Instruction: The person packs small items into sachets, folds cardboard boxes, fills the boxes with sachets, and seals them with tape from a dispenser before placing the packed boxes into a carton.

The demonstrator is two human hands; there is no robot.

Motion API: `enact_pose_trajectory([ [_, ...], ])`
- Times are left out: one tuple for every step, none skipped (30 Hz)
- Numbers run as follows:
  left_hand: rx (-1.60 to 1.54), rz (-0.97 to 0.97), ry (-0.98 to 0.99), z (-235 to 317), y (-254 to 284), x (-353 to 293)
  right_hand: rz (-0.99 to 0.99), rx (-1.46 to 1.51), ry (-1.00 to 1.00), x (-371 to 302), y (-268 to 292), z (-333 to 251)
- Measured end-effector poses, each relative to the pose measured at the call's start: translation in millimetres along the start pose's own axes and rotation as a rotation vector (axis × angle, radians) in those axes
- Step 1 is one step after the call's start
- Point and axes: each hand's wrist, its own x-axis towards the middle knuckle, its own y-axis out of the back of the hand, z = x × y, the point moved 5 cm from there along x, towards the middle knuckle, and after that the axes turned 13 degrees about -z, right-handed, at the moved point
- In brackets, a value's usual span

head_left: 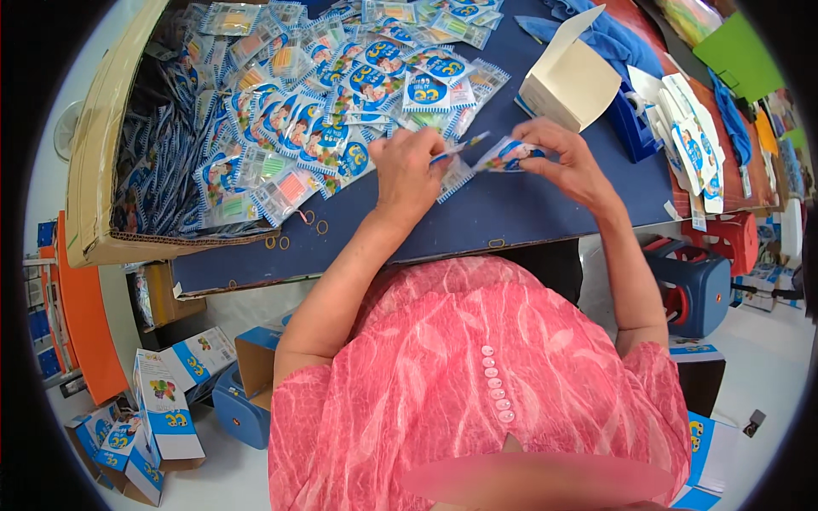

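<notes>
Small flat plastic packets [366, 81] with blue-and-white striped ends lie in a wide heap across the dark blue table [375, 226]; some show coloured sticks inside. My left hand [407, 170] is closed on a packet [461, 146] seen nearly edge-on. To its right, my right hand [564, 162] pinches another packet [504, 156] between thumb and fingers, its printed face partly showing. Just below and between the hands lies a further packet [455, 180], partly covered. Beyond my right hand stands a white carton [554, 89] with its lid flap raised.
A large cardboard box [98, 170] full of packets borders the heap on the left. Rubber bands [321, 227] lie near the table edge. A blue tape dispenser [635, 128], flattened cartons [694, 145] and a blue cloth [601, 43] are at the right. Printed boxes [166, 409] stand on the floor.
</notes>
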Motion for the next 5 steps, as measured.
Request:
enact_pose_trajectory([
  [-0.117,-0.149,0.019,4,2,0,-0.023,-0.218,0.175,2,2,-28],
  [-0.235,-0.296,0.04,8,5,0,-0.046,-0.434,0.352,2,-4,-45],
  [-0.353,-0.439,0.054,14,6,1,-0.042,-0.433,0.35,4,-6,-47],
  [-0.449,-0.53,0.095,17,7,0,-0.17,-0.431,0.276,9,-16,-42],
  [-0.544,-0.619,0.137,20,7,-4,-0.298,-0.427,0.202,14,-29,-34],
])
